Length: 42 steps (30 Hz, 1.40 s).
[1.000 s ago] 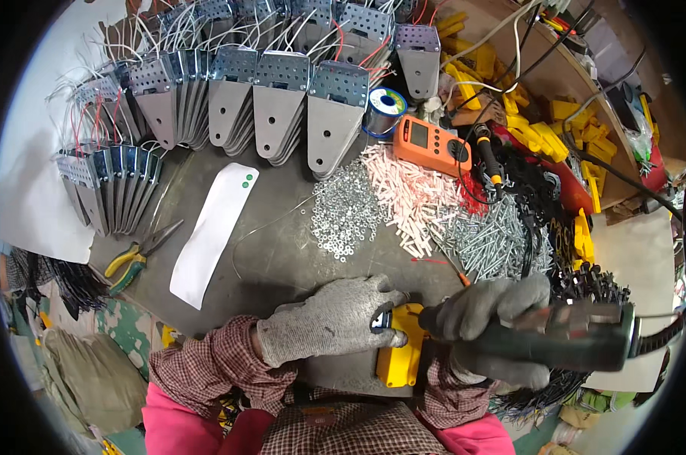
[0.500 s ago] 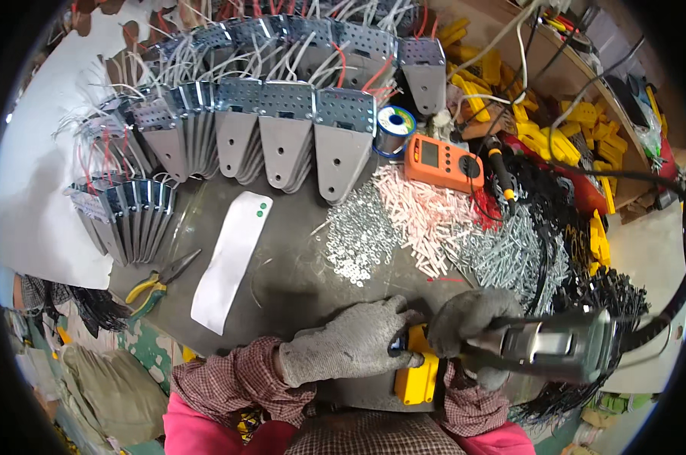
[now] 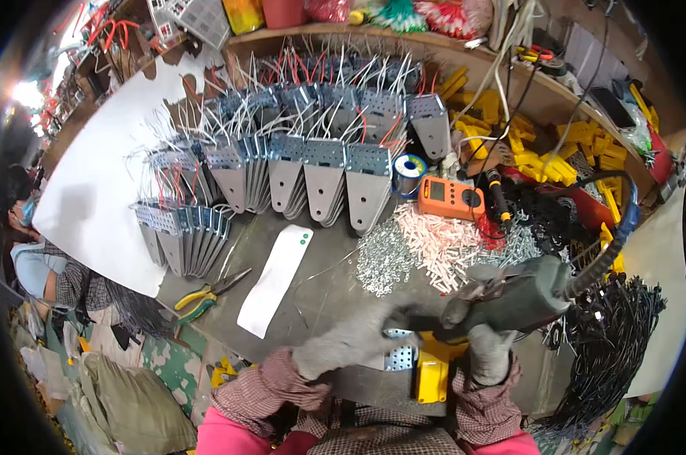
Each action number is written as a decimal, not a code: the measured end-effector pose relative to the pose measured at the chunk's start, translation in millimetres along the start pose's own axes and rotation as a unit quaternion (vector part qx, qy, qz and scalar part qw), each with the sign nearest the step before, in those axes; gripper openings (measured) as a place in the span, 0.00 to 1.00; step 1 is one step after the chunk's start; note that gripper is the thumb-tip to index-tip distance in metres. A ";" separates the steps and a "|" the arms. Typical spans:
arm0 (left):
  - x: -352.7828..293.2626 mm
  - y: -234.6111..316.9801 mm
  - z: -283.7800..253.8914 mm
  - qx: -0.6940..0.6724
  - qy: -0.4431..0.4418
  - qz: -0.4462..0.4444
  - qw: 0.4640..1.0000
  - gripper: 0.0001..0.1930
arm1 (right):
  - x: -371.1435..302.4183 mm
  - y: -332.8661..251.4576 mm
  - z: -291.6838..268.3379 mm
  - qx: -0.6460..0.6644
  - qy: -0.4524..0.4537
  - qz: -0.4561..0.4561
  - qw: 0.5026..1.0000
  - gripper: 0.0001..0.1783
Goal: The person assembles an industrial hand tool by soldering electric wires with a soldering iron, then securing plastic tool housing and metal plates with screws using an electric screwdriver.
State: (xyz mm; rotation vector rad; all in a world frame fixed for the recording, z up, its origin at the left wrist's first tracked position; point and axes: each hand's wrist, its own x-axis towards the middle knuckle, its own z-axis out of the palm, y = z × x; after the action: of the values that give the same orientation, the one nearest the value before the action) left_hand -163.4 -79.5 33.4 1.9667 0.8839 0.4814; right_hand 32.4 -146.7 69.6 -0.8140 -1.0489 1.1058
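Note:
My right hand (image 3: 491,355) is closed around a dark, corded handheld power tool (image 3: 521,299), its cable curving up behind it. The front of the tool hangs over a yellow plastic casing (image 3: 432,378) at the near edge of the bench. Beside the casing's left side lies a perforated metal plate (image 3: 400,356), partly covered. My left hand (image 3: 347,345), in a grey glove like the right, reaches over that plate towards the tool's front. Motion smears its fingers, so whether they touch or hold anything is unclear.
Grey brackets (image 3: 324,182) with wires stand in rows at the back. Washers (image 3: 385,262), pale pink sleeves (image 3: 438,250) and screws (image 3: 514,243) lie heaped near an orange multimeter (image 3: 451,199) and solder spool (image 3: 410,171). Pliers (image 3: 206,296) and a white strip (image 3: 275,280) lie left; black cables (image 3: 616,349) right.
The view has shifted, showing more of the far side. The power tool has swung round and its front now points left over the casing. My left hand has moved off the casing, exposing the perforated plate.

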 end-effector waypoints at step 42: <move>-25.4 -12.8 44.6 0.023 0.127 0.065 0.990 0.14 | -19.5 17.3 -96.3 0.408 0.192 -0.134 0.882 0.15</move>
State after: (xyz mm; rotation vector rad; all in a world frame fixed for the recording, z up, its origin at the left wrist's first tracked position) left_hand -157.3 -119.7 -0.3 2.0433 0.9325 0.8074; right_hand 116.5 -162.4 18.3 -0.1728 -0.2760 0.9642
